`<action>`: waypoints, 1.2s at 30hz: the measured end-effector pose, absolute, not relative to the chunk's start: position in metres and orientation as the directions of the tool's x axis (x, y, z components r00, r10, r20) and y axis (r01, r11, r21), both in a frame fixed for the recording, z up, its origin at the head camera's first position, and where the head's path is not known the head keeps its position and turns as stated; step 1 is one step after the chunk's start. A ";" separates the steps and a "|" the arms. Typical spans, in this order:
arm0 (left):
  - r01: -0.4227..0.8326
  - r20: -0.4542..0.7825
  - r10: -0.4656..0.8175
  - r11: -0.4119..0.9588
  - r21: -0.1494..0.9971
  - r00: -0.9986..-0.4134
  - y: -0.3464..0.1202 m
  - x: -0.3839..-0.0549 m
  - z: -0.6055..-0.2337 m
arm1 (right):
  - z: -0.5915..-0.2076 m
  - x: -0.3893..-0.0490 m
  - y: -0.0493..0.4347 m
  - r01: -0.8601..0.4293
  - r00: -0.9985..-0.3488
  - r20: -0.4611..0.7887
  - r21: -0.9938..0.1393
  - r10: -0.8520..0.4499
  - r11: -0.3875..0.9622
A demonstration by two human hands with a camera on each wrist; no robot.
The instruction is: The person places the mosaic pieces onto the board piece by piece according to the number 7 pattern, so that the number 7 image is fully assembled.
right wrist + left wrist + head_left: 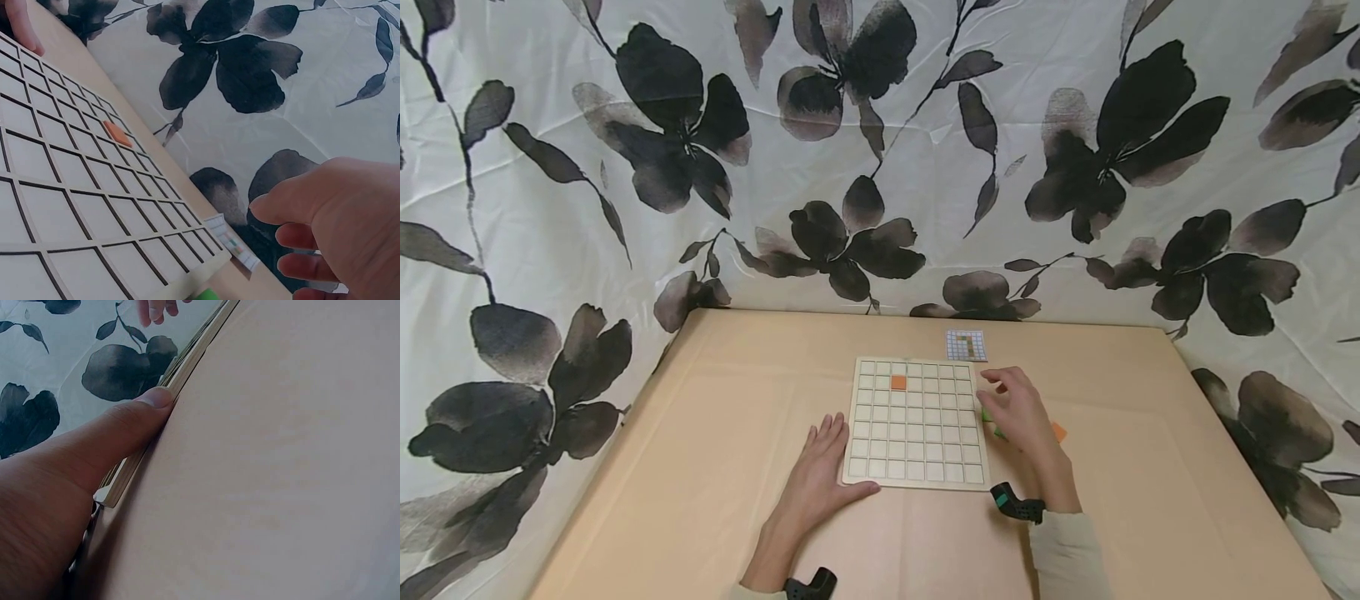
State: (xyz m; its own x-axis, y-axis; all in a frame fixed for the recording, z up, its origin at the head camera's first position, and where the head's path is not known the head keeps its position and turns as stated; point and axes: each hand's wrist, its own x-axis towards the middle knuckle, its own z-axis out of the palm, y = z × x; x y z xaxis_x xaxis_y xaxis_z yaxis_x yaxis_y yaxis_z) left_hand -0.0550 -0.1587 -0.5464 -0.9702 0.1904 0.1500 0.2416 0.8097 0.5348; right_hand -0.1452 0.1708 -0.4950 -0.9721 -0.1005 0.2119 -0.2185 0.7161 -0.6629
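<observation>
A pale wooden grid board (917, 422) lies in front of me in the head view, with one orange square tile (898, 382) in a cell near its far edge. My left hand (820, 471) rests at the board's near left corner, fingers along the left side. In the left wrist view its thumb (134, 419) touches the board's near edge. Beside the board's right side hovers my right hand (1018, 412), fingers loosely bent; nothing shows between them in the right wrist view. Green tiles (987, 414) lie partly hidden under this hand. An orange piece (1058, 432) peeks out right of it.
A small card (966, 345) printed with a coloured grid pattern lies just beyond the board's far right corner. The tan table (722, 400) meets a floral cloth (865, 167) at its back and sides. Each wrist wears a black strap device (1018, 504).
</observation>
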 end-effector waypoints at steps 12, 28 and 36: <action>0.224 0.135 0.179 0.811 0.540 -0.974 -0.162 -0.053 -0.547 | -0.502 -0.148 0.179 -0.190 -0.981 0.157 -0.658 -0.114 0.729; 0.226 0.137 0.180 0.806 0.546 -0.974 -0.160 -0.056 -0.544 | -0.504 -0.152 0.187 -0.165 -0.986 0.102 -0.633 -0.130 0.756; 0.226 0.135 0.182 0.805 0.548 -0.974 -0.159 -0.055 -0.547 | -0.501 -0.150 0.191 -0.136 -0.988 0.030 -0.615 -0.149 0.777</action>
State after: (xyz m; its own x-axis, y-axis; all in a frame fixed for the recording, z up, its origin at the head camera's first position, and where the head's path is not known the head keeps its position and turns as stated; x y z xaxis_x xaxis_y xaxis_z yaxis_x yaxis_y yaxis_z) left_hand -0.0553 -0.1589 -0.5468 -0.9740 0.1819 0.1352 0.2265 0.8054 0.5478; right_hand -0.1497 0.1907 -0.5009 -0.9884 -0.1487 0.0305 -0.1358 0.7771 -0.6146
